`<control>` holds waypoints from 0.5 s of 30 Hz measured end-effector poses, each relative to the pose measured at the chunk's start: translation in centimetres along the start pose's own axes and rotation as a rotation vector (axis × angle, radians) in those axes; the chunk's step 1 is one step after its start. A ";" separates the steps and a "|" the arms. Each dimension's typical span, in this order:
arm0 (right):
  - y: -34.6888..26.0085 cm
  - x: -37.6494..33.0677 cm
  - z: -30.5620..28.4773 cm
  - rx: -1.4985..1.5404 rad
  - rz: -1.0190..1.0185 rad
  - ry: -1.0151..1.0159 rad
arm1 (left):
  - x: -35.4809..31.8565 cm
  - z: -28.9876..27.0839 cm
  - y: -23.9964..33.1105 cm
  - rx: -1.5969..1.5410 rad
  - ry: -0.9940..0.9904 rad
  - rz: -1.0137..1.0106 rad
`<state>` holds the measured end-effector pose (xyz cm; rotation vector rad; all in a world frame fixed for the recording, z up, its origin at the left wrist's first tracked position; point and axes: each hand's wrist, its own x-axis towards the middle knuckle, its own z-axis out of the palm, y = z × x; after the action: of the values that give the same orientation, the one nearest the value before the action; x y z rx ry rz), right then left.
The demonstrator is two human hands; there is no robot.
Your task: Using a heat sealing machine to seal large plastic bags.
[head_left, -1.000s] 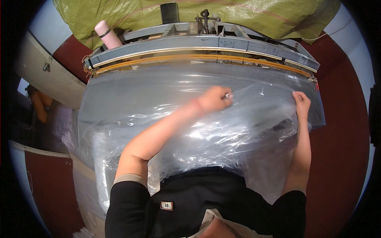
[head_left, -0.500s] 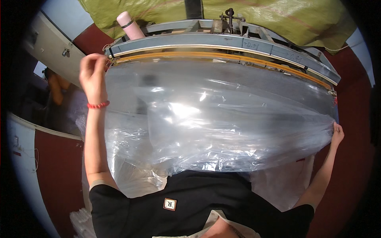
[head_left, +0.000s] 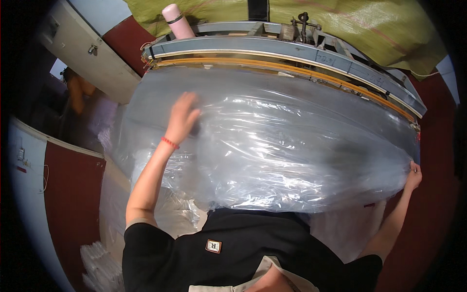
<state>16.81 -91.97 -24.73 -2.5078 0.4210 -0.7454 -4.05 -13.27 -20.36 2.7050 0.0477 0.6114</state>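
Note:
A wide sheet of clear plastic film (head_left: 272,146) lies wrinkled and shiny across the table in front of me. My right hand (head_left: 413,176) pinches its gathered edge at the far right, where the folds run together. Over the left half of the film is my left hand (head_left: 184,114), with a red bracelet on its wrist. Its fingers stretch forward, slightly blurred, with nothing in them; whether the palm touches the film I cannot tell. Along the table's far side runs a long grey metal bar (head_left: 233,45) with orange strips (head_left: 233,62) in front of it.
A pink bottle (head_left: 179,22) stands behind the bar's left end. A metal clamp fitting (head_left: 303,29) rises near its middle. Yellow-green woven sheeting (head_left: 350,24) hangs behind. At left are a door (head_left: 87,53) and bundled clear plastic (head_left: 101,265) on the floor.
My left hand has come from the bar's left end inward over the film, its fingers now extended. My right hand keeps its pinch on the edge. The view has shifted slightly.

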 end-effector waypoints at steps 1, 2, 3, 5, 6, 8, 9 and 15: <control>-0.6 0.0 -0.2 -0.008 0.006 -0.036 | 0.4 0.1 -1.1 0.010 0.001 -0.009; -0.9 -0.1 -0.5 -0.024 0.014 -0.067 | 0.9 0.4 -1.6 0.012 0.017 -0.058; -0.7 -0.1 -0.6 -0.018 0.010 -0.065 | 1.6 0.6 -1.9 0.018 0.039 -0.104; -0.8 -0.1 -0.5 -0.020 -0.019 -0.023 | 2.8 1.4 -2.6 0.062 0.111 -0.031; -1.3 -0.3 -0.3 -0.015 -0.021 -0.026 | 3.3 1.6 -2.9 0.073 0.006 -0.095; -2.2 -0.7 -0.5 -0.055 0.037 -0.016 | 4.0 2.1 -3.4 0.074 -0.080 -0.150; -2.0 -0.6 -0.5 -0.054 0.036 -0.015 | 4.3 2.3 -3.7 0.074 -0.078 -0.150; -1.3 -0.5 -0.3 -0.001 0.019 -0.012 | 6.2 3.7 -4.4 0.035 0.054 -0.188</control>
<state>16.45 -90.82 -24.06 -2.5046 0.4406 -0.7225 3.32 -9.75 -22.51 2.6769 0.3257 0.6311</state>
